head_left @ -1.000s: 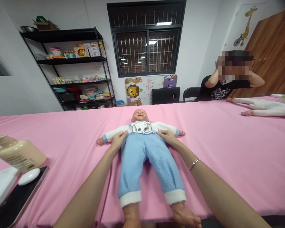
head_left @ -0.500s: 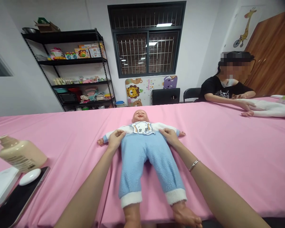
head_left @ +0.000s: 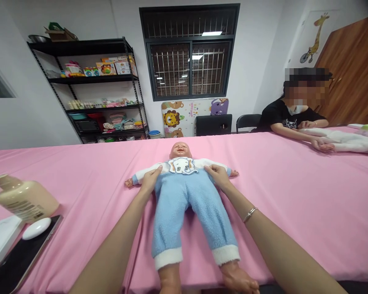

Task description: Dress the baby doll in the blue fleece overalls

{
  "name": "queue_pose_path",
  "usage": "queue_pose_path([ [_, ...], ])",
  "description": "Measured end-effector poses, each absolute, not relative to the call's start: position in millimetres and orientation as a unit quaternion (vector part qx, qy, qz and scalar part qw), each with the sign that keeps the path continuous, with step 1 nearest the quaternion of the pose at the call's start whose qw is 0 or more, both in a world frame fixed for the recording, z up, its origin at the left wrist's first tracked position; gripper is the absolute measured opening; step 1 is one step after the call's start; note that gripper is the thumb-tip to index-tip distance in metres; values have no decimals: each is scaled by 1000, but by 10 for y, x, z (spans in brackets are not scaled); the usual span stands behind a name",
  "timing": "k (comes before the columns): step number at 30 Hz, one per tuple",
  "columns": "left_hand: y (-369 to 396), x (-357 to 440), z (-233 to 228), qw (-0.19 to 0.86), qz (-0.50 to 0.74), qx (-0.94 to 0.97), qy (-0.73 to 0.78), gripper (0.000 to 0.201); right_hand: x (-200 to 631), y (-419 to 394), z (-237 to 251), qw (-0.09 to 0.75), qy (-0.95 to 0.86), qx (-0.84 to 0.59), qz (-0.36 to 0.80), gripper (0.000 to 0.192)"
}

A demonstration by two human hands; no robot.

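While the baby doll (head_left: 184, 192) lay face-up on the pink tablecloth (head_left: 294, 196), the left hand (head_left: 149, 179) and right hand (head_left: 218, 175) stayed pressed, unclenched, against its flanks, barely shifted from a second earlier; beyond the right-hand grip, a co-worker's arms (head_left: 297, 130) had lowered.

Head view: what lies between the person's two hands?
The baby doll's torso, in blue fleece trousers and elephant bib, lies between left hand and right hand, both touching its sides.
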State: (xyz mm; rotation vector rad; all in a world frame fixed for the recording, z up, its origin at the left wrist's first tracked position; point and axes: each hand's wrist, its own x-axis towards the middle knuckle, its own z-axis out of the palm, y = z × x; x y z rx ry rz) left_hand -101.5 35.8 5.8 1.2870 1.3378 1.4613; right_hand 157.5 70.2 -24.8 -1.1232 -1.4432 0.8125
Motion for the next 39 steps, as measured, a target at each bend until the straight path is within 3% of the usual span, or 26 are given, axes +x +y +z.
queue_pose_path([
  [7, 270, -914, 182, 461, 622, 425, 470, 44, 1549, 607, -48, 572, -542, -411, 459, 42],
  [14, 359, -1091, -30, 336, 407, 630, 570, 41, 1552, 669, -255, 424, -637, -566, 307, 32],
  [18, 354, -1068, -41, 248, 418, 669, 563, 39, 1504, 641, -235, 456, -654, -542, 265, 22],
  [21, 292, -1011, 59, 259, 434, 693, 514, 36, 1475, 544, -100, 459, -692, -467, 304, 32],
  [26, 131, -895, 235, 301, 369, 745, 467, 43, 1457, 339, 116, 342, -774, -413, 336, 57],
  [30, 118, -862, 258, 337, 411, 708, 464, 37, 1443, 297, 183, 358, -768, -376, 376, 38],
  [34, 216, -952, 206, 356, 487, 613, 510, 44, 1478, 389, 147, 411, -675, -433, 435, 46],
  [39, 276, -1080, 143, 333, 390, 646, 566, 45, 1567, 549, -19, 362, -689, -515, 360, 24],
])
